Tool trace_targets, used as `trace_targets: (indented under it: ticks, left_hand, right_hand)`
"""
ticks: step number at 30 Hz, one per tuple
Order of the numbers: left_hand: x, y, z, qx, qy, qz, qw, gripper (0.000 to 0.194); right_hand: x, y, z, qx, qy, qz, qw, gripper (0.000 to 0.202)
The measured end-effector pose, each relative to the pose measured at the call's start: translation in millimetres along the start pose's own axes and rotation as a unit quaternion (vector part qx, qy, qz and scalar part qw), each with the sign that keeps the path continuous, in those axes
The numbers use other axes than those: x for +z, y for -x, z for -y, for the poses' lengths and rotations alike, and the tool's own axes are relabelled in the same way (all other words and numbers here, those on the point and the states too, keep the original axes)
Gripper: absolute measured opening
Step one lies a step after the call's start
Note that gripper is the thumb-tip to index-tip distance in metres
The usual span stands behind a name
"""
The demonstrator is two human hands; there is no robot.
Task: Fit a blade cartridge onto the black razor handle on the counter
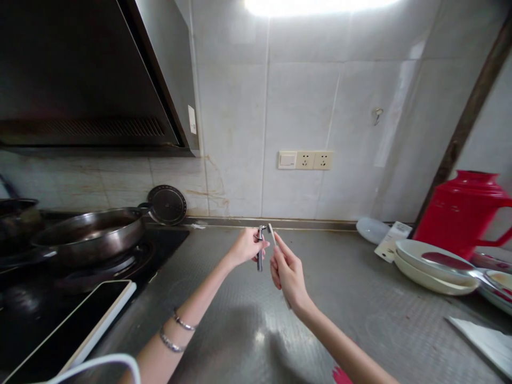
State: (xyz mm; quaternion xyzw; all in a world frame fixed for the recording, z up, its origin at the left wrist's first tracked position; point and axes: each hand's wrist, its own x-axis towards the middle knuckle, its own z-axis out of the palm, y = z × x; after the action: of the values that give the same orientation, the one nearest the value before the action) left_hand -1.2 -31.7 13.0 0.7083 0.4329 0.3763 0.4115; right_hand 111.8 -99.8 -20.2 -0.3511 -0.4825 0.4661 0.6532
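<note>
Over the steel counter (224,320), my left hand (248,246) is closed around a small silver metal tool (260,261). The tool stands roughly upright, with a narrow handle and a short head turned to the right; its exact kind is not clear. My right hand (288,269) grips a toothbrush (272,233) with a pale handle and dark bristles. The bristles face left, right beside the tool's head; whether they touch cannot be made out. Part of the toothbrush handle is hidden behind my right fingers.
On the left, a steel pan (92,234) sits on the black stove (24,298) beneath the range hood (96,80). A white-edged device (100,320) lies nearer. Stacked plates (432,280), a white dish (372,230) and a red thermos jug (460,213) stand at right.
</note>
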Motion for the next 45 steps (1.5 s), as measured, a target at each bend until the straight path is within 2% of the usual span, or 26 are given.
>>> trace_targets:
  ticks: [3, 7, 12, 20, 25, 30, 36, 41, 45]
  left_hand:
    - [1.6, 4, -6, -0.008, -0.013, -0.003, 1.000, 0.010]
    - [2.3, 7, -12, -0.021, -0.018, 0.008, 1.000, 0.008]
    - [3.1, 7, -12, -0.024, -0.022, 0.009, 0.999, 0.008]
    - [2.0, 7, -11, -0.029, -0.017, 0.019, 0.999, 0.008]
    - [5.7, 5, -8, -0.025, -0.026, 0.031, 0.999, 0.012]
    - [4.3, 6, -8, -0.033, -0.016, 0.024, 0.999, 0.007]
    - [5.6, 5, -7, -0.018, -0.028, 0.046, 0.998, 0.009]
    - [3.6, 4, -5, -0.019, -0.002, 0.026, 0.999, 0.007]
    - [4.3, 5, -8, -0.020, -0.009, 0.029, 0.999, 0.009]
  right_hand:
    - [-1, -3, 0, -0.012, 0.009, -0.010, 1.000, 0.069]
    - [0, 2, 0, -0.015, 0.033, 0.008, 0.999, 0.068]
    - [0, 0, 6, -0.027, 0.024, -0.001, 0.999, 0.069]
    - [-5, 2, 1, -0.021, 0.029, 0.019, 0.999, 0.067]
    - [-7, -1, 8, 0.010, -0.018, 0.017, 1.000, 0.066]
    - [-5, 10, 9, 0.056, -0.063, 0.031, 0.996, 0.062]
    - [-8, 4, 12, 0.057, -0.091, 0.019, 0.994, 0.062]
    - [-6, 15, 9, 0.082, -0.082, 0.038, 0.993, 0.060]
    - [-6, 11, 12, 0.055, -0.076, 0.025, 0.995, 0.060]
